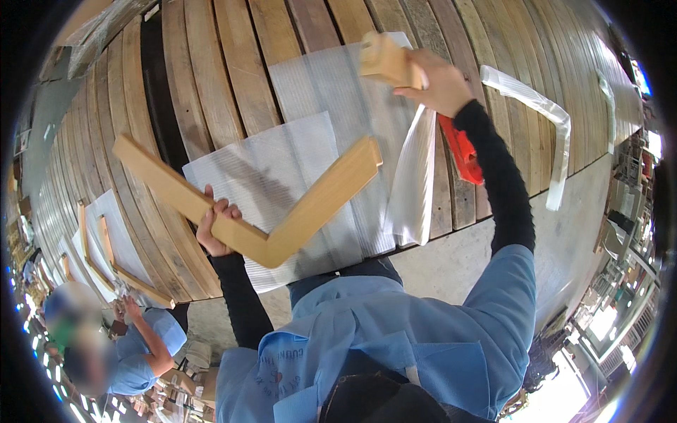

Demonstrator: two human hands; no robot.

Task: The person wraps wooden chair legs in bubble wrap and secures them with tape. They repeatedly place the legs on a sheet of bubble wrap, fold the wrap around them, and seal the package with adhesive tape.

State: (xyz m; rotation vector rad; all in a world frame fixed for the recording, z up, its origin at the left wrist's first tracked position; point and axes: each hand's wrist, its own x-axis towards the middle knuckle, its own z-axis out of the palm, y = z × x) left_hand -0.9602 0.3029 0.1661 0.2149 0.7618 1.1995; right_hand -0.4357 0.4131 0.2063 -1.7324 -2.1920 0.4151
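My left hand is closed around one arm of a V-shaped wooden frame piece, pale and smooth, near its bend. The piece lies over white ribbed foam sheets on the slatted table. Farther off and to the right, my right hand grips a small pale wooden block above the far end of a sheet; my fingers partly hide it. A red tool lies beside my right forearm, partly covered by it. Its kind is unclear.
An angled piece wrapped in white foam lies at the right, its end over the edge of the wooden slatted table. Another wrapped piece is beyond. At left, a co-worker stands by several wooden pieces on foam.
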